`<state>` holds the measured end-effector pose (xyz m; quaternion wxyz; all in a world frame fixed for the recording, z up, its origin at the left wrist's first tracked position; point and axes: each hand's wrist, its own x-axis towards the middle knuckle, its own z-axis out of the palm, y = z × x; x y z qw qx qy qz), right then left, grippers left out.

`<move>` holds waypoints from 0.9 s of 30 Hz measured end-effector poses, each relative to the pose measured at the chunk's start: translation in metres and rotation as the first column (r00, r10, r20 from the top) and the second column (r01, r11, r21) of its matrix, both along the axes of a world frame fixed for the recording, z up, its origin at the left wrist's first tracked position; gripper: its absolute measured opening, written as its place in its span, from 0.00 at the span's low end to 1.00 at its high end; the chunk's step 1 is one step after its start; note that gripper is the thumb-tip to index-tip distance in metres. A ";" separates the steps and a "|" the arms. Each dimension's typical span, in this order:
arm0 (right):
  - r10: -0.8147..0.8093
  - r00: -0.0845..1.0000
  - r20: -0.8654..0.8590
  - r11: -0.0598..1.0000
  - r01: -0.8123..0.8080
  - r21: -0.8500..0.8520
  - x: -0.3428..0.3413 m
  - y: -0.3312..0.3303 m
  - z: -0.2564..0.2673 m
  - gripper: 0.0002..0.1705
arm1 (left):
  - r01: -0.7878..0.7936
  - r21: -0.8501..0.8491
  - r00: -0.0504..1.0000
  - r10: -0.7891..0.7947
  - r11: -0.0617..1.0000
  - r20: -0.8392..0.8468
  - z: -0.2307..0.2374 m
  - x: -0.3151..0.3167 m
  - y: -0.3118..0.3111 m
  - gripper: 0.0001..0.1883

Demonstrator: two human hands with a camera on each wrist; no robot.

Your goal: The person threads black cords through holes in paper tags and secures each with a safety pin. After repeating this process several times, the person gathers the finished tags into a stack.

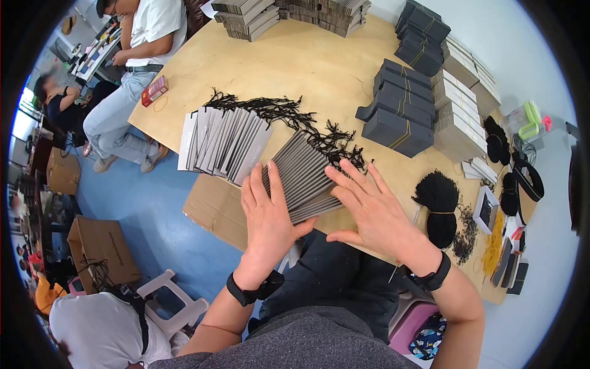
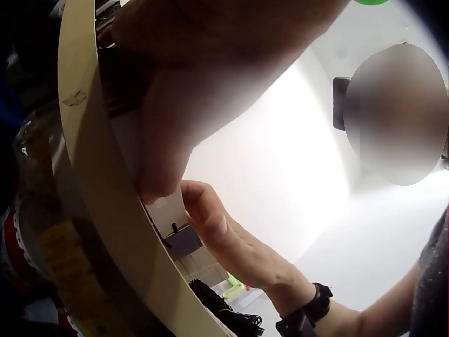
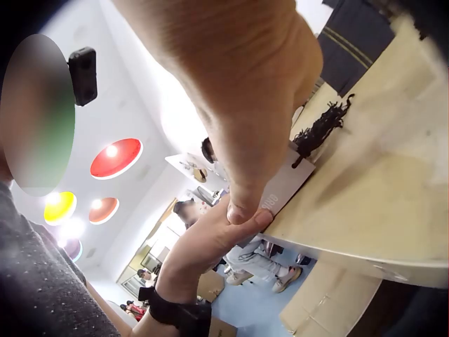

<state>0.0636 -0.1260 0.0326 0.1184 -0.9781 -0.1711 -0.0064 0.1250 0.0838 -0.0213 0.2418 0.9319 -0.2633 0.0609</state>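
In the head view a fanned row of grey cards (image 1: 301, 175) lies at the table's near edge, black cords (image 1: 335, 144) trailing from its far end. My left hand (image 1: 267, 215) rests along the left side of this row with its fingers extended. From the right, my right hand (image 1: 378, 215) touches the row, fingers spread and slightly bent. Beside the left fingertips lies a second fan of white and grey cards (image 1: 224, 141) with printed lettering and black cords (image 1: 264, 109). The right wrist view shows a printed card (image 3: 284, 184) by my fingers.
Dark boxes (image 1: 399, 129) with yellow bands and pale card stacks (image 1: 458, 120) line the right side. Nearer are a black cord bundle (image 1: 436, 197) and a small white tray (image 1: 485, 209). A cardboard box (image 1: 215, 206) stands below the table edge. A person (image 1: 138, 67) sits at far left.
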 end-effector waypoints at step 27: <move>-0.010 0.999 0.045 1.000 0.010 0.005 0.034 0.014 -0.008 0.59 | -0.007 0.014 0.999 0.007 1.000 -0.032 0.002 0.001 0.000 0.63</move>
